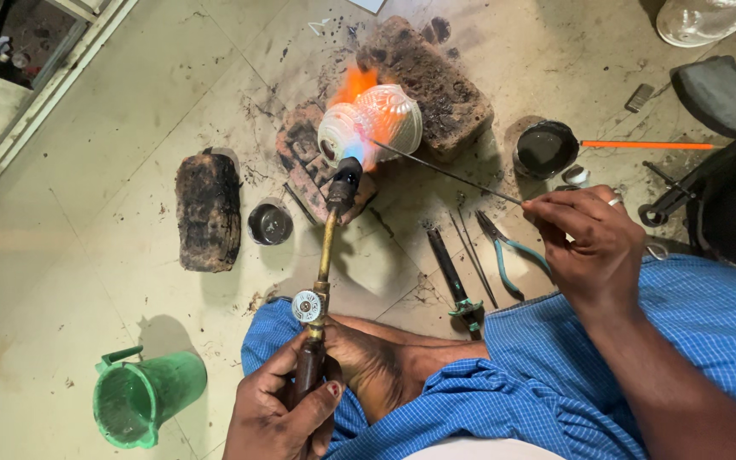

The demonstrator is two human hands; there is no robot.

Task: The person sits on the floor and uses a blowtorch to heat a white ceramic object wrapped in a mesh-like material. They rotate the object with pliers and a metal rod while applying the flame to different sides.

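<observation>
My left hand (281,409) grips the dark handle of a brass gas torch (325,255) that points away from me. Its blue and orange flame (356,89) plays on a whitish patterned metal vessel (376,119) lying on its side on a scorched brick (313,158). My right hand (585,238) pinches a thin metal rod (449,173), whose far tip touches the vessel beside the flame. I sit on the floor in blue checked cloth, one bare foot (376,362) just behind the torch handle.
A large charred brick (436,72) lies behind the vessel and a burnt block (208,209) to the left. A small steel cup (270,223), a dark bowl (545,149) with an orange-handled tool (645,145), pliers (504,247), several rods and a green jug (142,399) stand about.
</observation>
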